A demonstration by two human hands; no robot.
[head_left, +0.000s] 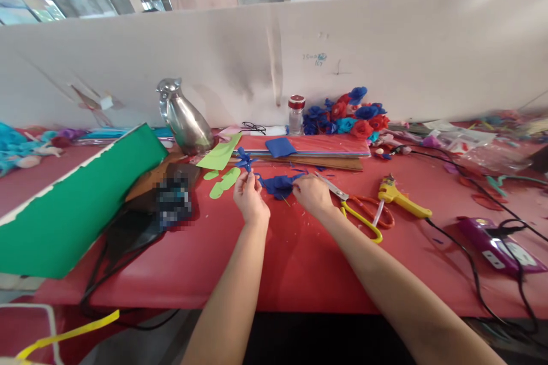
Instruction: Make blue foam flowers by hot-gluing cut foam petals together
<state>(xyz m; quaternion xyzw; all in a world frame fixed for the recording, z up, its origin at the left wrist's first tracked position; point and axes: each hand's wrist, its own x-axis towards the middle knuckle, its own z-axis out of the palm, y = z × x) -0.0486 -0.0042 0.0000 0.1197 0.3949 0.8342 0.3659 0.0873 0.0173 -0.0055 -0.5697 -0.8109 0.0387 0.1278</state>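
My left hand (252, 198) pinches a small blue flower (244, 158) from below, its petals spreading above my fingertips. To the right, my right hand (314, 194) is closed, its fingertips down at the edge of a loose pile of blue petal pieces (280, 185). Whatever those fingers grip is hidden from the camera. Scissors (362, 218) with orange and yellow handles lie right beside my right hand, blades toward the pile. A square stack of blue sheets (280, 147) rests just beyond. Light green cut leaf shapes (225, 183) lie left of my left hand.
A steel jug (188, 120) and a red-lidded jar (295, 114) stand at the back, near finished blue and red flowers (355, 117). A yellow glue gun (402, 197) and purple power strip (499, 245) with black cables occupy the right. A green board (85, 205) leans at left.
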